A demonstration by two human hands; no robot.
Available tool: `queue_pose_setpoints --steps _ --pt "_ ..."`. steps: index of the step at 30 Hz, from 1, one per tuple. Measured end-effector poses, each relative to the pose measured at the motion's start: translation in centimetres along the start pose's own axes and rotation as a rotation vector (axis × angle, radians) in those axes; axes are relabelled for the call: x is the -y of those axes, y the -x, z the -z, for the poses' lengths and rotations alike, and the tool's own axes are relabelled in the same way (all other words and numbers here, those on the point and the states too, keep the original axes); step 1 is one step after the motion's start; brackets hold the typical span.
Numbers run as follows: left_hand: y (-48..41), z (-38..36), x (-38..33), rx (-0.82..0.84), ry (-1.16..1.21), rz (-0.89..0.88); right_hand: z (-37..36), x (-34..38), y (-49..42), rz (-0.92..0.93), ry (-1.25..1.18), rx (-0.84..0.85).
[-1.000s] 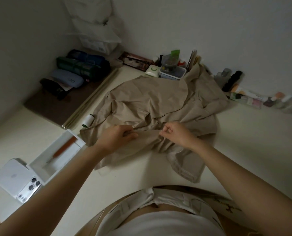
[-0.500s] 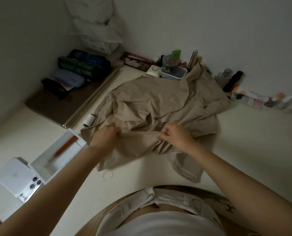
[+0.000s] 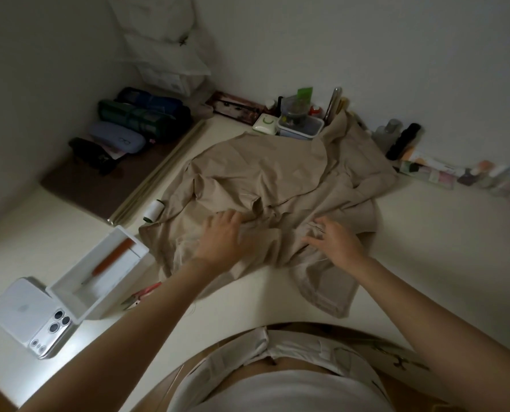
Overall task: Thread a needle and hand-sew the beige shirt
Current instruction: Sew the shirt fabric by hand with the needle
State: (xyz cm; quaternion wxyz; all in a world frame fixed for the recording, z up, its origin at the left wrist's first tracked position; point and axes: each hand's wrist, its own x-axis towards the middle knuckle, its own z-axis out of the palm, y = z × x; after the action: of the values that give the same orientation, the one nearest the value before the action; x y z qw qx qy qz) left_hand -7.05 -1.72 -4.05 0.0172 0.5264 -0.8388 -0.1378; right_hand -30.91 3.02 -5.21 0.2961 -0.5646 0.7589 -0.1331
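Note:
The beige shirt (image 3: 271, 185) lies crumpled on the white table (image 3: 426, 233). My left hand (image 3: 222, 236) lies flat on its near left part, fingers straight and spread on the cloth. My right hand (image 3: 335, 237) rests on a bunched fold to the right, fingers spread and loosely bent. A white thread spool (image 3: 153, 210) lies at the shirt's left edge. A thin thread runs across the cloth near the right hand. No needle can be made out.
A white open box (image 3: 78, 288) with an orange-handled tool (image 3: 115, 257) stands at the near left, next to a phone (image 3: 30, 318) on a white case. Small pink snips (image 3: 142, 297) lie by the box. Containers, bottles and cases line the back wall.
Both hands have let go of the pinched fabric and now lie spread on the shirt. The left hand moved left then settled flat; the snips by the box are now uncovered.

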Motion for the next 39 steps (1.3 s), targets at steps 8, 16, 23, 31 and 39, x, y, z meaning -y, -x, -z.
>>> queue_pose_setpoints --steps 8,16,23,31,39 --pt "-1.1 -2.0 -3.2 0.184 0.126 0.065 0.9 -1.0 0.1 -0.045 0.009 -0.056" --pt "-0.8 -0.4 -2.8 0.127 0.107 0.094 2.6 -0.5 0.6 0.063 -0.123 -0.109" --pt "-2.2 0.0 -6.9 -0.032 0.493 -0.27 3.0 1.6 1.5 0.174 -0.166 -0.123" --pt "-2.1 0.7 -7.5 0.139 0.714 -0.172 3.4 1.0 1.5 0.188 -0.198 -0.107" --pt "-2.0 0.4 -7.6 0.058 0.616 -0.168 3.4 0.6 1.7 0.204 -0.178 -0.09"
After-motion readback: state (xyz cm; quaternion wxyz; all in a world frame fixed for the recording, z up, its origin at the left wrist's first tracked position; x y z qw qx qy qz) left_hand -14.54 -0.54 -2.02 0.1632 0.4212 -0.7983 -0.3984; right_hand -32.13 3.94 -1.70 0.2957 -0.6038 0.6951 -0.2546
